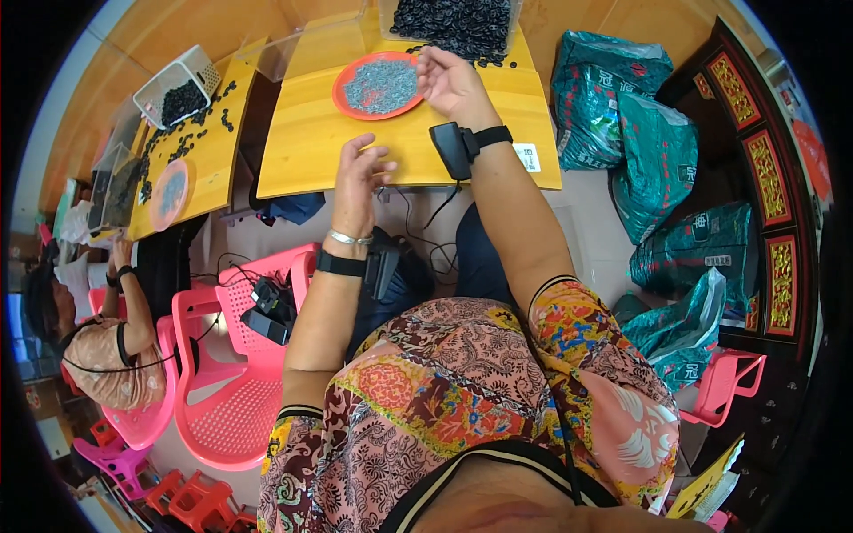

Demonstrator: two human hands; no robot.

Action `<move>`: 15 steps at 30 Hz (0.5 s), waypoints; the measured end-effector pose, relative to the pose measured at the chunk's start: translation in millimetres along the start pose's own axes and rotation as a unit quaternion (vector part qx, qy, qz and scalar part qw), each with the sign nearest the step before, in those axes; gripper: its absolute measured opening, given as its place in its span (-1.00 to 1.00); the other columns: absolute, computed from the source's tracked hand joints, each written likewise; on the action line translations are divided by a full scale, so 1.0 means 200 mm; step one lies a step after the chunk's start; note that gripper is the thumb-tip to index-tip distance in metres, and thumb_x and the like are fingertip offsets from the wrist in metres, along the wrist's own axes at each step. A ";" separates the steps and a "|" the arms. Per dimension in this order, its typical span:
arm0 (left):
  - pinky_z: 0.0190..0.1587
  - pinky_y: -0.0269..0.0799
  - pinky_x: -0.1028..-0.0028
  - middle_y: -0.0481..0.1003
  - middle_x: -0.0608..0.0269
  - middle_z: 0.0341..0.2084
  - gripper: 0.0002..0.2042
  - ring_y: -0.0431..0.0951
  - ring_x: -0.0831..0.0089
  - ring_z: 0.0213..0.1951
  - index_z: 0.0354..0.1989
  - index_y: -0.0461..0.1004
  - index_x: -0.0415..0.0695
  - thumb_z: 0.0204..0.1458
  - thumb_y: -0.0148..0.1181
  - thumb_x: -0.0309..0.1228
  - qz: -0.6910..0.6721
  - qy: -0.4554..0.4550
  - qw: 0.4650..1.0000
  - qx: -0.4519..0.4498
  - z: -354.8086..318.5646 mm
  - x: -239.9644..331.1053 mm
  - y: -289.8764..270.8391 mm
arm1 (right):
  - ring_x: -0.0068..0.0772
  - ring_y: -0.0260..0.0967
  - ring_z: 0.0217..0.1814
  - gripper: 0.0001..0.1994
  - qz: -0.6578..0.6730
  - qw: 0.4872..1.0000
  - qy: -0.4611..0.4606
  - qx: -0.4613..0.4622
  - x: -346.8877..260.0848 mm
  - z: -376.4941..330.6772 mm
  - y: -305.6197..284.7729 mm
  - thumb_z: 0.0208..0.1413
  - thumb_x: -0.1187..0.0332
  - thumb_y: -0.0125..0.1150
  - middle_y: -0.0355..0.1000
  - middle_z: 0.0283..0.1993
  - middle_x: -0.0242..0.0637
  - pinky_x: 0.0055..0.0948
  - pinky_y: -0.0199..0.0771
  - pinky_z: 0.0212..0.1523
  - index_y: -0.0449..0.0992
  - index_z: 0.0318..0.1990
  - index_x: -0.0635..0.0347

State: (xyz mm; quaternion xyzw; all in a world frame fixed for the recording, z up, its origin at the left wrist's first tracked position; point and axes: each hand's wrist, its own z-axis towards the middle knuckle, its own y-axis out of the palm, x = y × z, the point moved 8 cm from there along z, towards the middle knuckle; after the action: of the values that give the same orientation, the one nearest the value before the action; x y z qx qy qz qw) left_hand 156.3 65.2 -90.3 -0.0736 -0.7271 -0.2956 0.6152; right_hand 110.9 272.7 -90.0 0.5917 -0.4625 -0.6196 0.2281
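A floral shirt [462, 373] is worn with 2 black wristbands [493, 137].

- Table [298, 155]: wood-look top, smooth, slight sheen.
- Plate [341, 107]: smooth plastic, glossy rim.
- Small grey pieces [382, 84]: look metallic, dull glint.
- Black parts [449, 21]: plastic-looking, shiny.
- Sacks [659, 155]: plastic, glossy, crinkled.
- Chair [233, 416]: plastic, seat perforated, low sheen.
- Bracelet [350, 238]: polished metal.
- Wrist straps [341, 264]: matt, fabric-like.
- Shirt [444, 373]: soft printed cloth.
- Label [526, 157]: paper-like, flat.
- Cabinet panels [766, 178]: glossy, raised relief.
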 end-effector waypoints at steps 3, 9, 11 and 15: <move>-0.26 0.38 0.48 0.45 0.13 -0.26 -0.71 0.51 0.39 -0.31 -0.06 0.30 -0.16 0.10 -0.05 -0.29 0.002 -0.046 0.999 0.020 0.01 -0.04 -0.10 | -0.43 0.34 -0.46 -0.88 0.047 0.999 -0.008 -0.020 -0.08 -0.03 0.01 0.09 0.37 0.07 0.40 -0.48 -0.32 -0.55 0.34 -0.45 0.45 -0.37 0.23; -0.30 0.40 0.49 0.48 0.14 -0.32 -0.75 0.52 0.40 -0.36 -0.12 0.34 -0.18 0.11 -0.06 -0.31 -0.011 -0.064 0.998 0.000 0.03 -0.07 -0.11 | -0.52 0.35 -0.43 -0.86 0.002 0.999 -0.016 -0.047 -0.18 -0.02 -0.04 0.14 0.34 0.04 0.42 -0.43 -0.41 -0.59 0.36 -0.42 0.46 -0.27 0.20; -0.33 0.40 0.50 0.48 0.15 -0.35 -0.77 0.52 0.41 -0.38 -0.15 0.35 -0.19 0.10 -0.05 -0.32 -0.004 -0.055 0.998 -0.004 0.04 -0.01 -0.13 | -0.51 0.37 -0.44 -0.83 -0.088 0.993 -0.034 -0.074 -0.29 -0.02 -0.08 0.16 0.30 0.02 0.44 -0.41 -0.42 -0.59 0.36 -0.42 0.47 -0.26 0.19; -0.34 0.42 0.51 0.50 0.14 -0.39 -0.77 0.53 0.38 -0.40 -0.19 0.39 -0.20 0.09 -0.01 -0.31 -0.016 0.003 1.000 0.001 0.09 0.13 -0.35 | -0.52 0.34 -0.58 -0.89 -0.219 0.973 -0.075 0.022 -0.61 -0.17 -0.06 0.09 0.36 0.07 0.44 -0.48 -0.38 -0.58 0.34 -0.61 0.48 -0.33 0.17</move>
State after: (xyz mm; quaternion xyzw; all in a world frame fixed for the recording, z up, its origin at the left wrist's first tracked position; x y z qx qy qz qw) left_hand 101.7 10.2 -90.2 -0.0601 -0.7266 -0.3052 0.6126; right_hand 169.5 370.3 -32.1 0.6354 -0.3507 -0.6869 0.0384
